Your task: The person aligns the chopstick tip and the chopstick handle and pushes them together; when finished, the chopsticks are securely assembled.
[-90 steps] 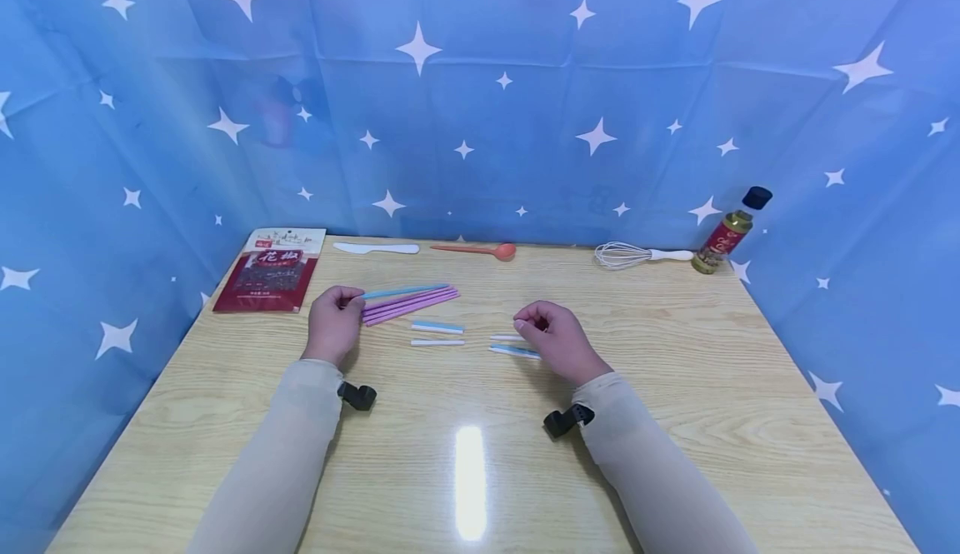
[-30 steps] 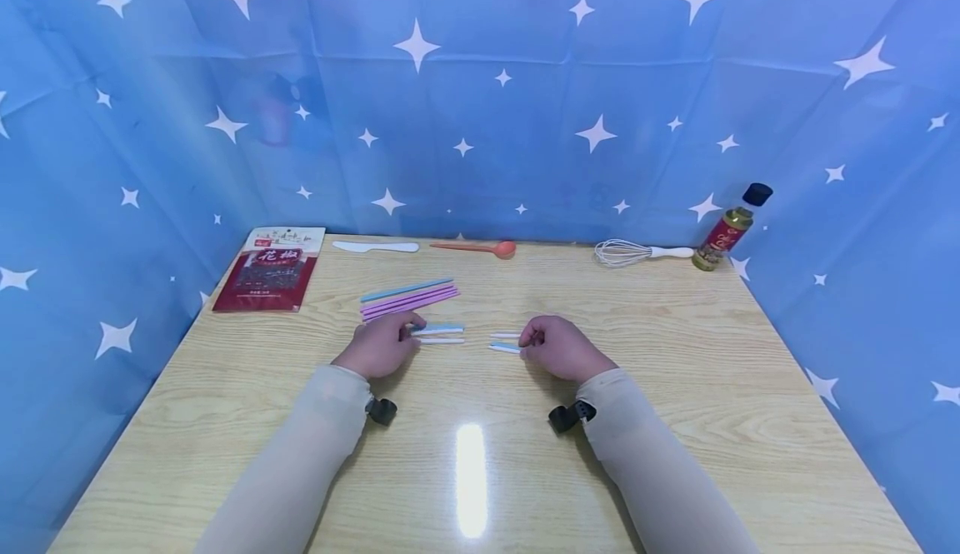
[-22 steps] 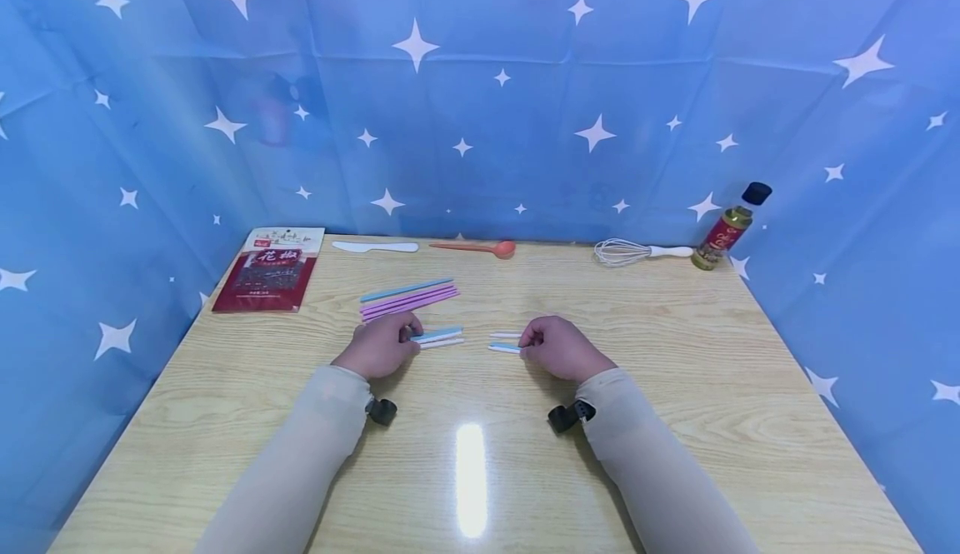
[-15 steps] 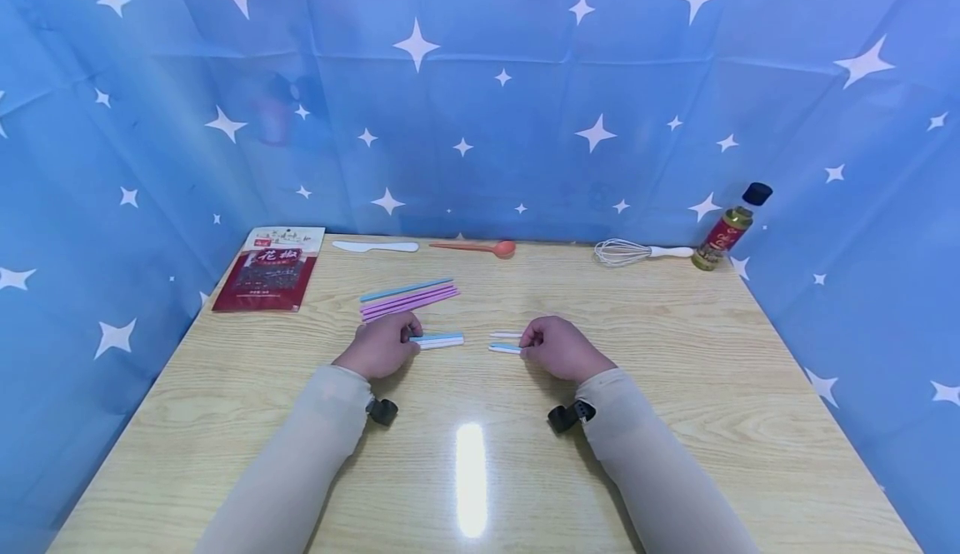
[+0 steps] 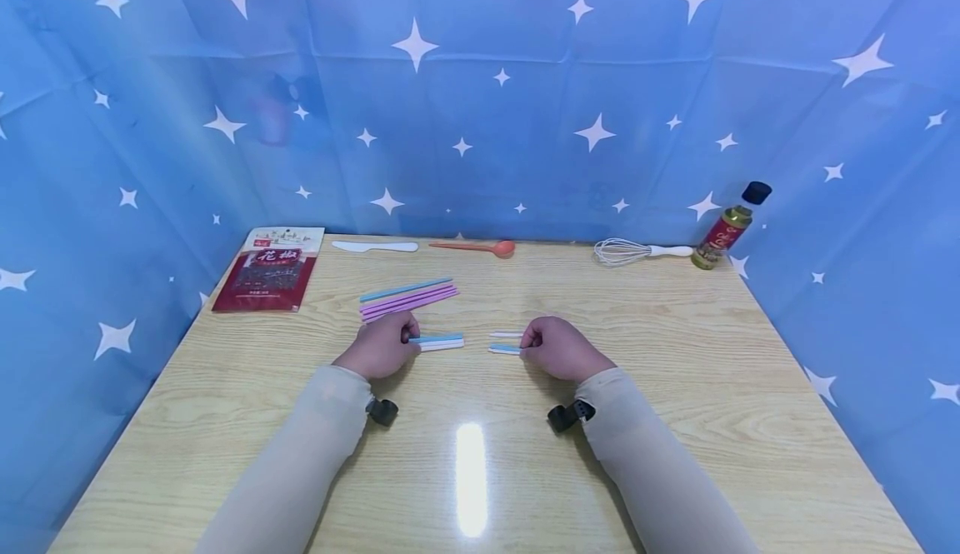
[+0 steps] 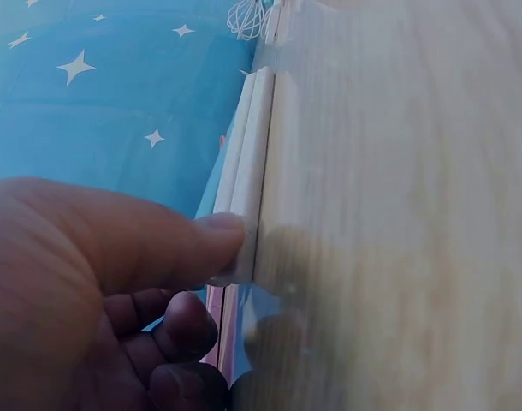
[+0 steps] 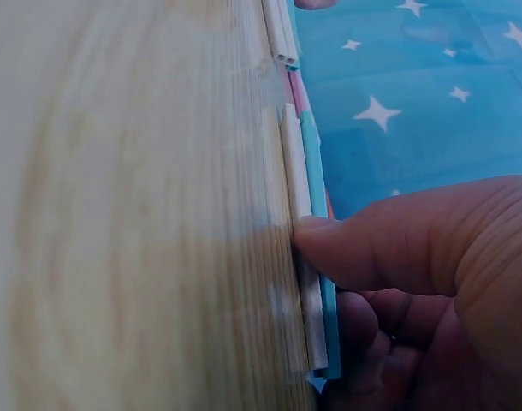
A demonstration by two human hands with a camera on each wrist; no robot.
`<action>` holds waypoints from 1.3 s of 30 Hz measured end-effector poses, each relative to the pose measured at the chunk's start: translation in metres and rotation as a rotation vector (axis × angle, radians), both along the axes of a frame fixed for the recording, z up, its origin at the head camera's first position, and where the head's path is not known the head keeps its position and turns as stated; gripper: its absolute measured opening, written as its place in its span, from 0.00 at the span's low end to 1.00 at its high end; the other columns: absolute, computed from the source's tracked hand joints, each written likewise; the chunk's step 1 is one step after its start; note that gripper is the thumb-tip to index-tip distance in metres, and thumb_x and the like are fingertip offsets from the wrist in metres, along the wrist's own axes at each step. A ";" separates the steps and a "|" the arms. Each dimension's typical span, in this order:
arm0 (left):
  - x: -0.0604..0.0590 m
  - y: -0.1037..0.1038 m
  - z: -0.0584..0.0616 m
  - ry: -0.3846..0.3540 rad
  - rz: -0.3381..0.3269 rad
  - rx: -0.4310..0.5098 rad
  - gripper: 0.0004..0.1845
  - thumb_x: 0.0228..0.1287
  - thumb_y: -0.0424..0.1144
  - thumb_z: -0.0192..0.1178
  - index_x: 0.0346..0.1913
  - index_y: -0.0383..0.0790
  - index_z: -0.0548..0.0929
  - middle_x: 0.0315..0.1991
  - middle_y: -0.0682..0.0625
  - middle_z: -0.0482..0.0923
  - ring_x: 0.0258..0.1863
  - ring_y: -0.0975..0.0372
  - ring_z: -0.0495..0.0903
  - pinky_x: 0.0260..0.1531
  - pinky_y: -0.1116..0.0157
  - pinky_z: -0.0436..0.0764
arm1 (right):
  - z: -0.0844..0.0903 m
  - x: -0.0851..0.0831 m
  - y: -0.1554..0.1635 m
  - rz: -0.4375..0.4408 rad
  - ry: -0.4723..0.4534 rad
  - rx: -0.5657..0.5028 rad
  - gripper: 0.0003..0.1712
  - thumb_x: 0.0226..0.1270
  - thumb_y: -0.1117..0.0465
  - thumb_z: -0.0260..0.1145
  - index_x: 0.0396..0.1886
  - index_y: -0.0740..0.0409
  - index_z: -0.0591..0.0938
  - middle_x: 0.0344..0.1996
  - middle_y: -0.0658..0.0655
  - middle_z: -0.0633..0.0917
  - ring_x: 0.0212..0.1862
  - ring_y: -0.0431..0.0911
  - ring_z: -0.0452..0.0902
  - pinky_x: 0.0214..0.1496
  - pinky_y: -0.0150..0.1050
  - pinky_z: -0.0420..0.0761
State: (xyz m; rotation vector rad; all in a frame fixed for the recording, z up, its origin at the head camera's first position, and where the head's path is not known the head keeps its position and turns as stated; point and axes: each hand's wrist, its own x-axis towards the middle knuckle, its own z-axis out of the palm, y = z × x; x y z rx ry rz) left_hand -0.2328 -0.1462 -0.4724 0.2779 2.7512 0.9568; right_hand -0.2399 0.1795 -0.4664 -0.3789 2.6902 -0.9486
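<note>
My left hand (image 5: pixel 378 346) pinches the left ends of a small bundle of short straws, one blue straw (image 5: pixel 437 338) and two white straws (image 6: pixel 252 154) lying side by side. In the left wrist view the thumb presses the near white straw, the fingers curled behind. My right hand (image 5: pixel 558 347) pinches a short white straw (image 7: pixel 299 184) and a short blue straw (image 7: pixel 313 154) together, their left ends showing past the fingertips. Another short white straw (image 5: pixel 506 335) lies just behind that pair, partly hidden by the right hand. A gap of bare table separates the two bundles.
Behind the left hand lie several long purple straws (image 5: pixel 411 301) and a long blue straw (image 5: pixel 405 290). Along the table's back edge are a red spice packet (image 5: pixel 268 271), a white knife (image 5: pixel 375 247), an orange spoon (image 5: pixel 504 249), a whisk (image 5: pixel 622 252) and an oil bottle (image 5: pixel 722 237).
My left hand has left the long straws, come nearer and drawn the short blue and white straws into one tight bundle. My right hand has lowered slightly onto its pair.
</note>
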 end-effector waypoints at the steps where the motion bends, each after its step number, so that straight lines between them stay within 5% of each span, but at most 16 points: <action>1: 0.000 0.000 0.000 -0.003 0.002 0.003 0.06 0.71 0.37 0.66 0.43 0.43 0.79 0.36 0.50 0.74 0.34 0.58 0.72 0.38 0.60 0.70 | 0.000 0.000 0.000 0.002 -0.003 -0.001 0.05 0.69 0.65 0.70 0.32 0.56 0.83 0.28 0.52 0.80 0.31 0.45 0.73 0.37 0.40 0.74; 11: -0.002 0.000 0.000 0.073 -0.012 0.061 0.05 0.73 0.37 0.64 0.40 0.44 0.79 0.33 0.51 0.73 0.33 0.59 0.71 0.37 0.60 0.71 | 0.003 -0.001 -0.001 0.002 0.036 -0.067 0.03 0.74 0.64 0.67 0.37 0.55 0.82 0.31 0.53 0.80 0.33 0.46 0.73 0.38 0.40 0.74; 19: -0.001 0.003 0.001 0.114 -0.054 0.190 0.03 0.75 0.37 0.63 0.42 0.44 0.79 0.34 0.51 0.75 0.31 0.59 0.71 0.36 0.60 0.74 | 0.009 0.002 -0.005 0.035 0.074 -0.196 0.07 0.79 0.62 0.66 0.51 0.54 0.86 0.37 0.51 0.83 0.38 0.47 0.75 0.41 0.41 0.77; 39: 0.006 0.006 0.011 0.160 -0.078 0.362 0.03 0.76 0.35 0.63 0.42 0.44 0.79 0.33 0.51 0.71 0.32 0.58 0.70 0.36 0.63 0.71 | 0.011 0.005 -0.006 0.021 0.123 -0.266 0.07 0.78 0.62 0.66 0.49 0.50 0.87 0.38 0.51 0.83 0.36 0.49 0.74 0.37 0.40 0.76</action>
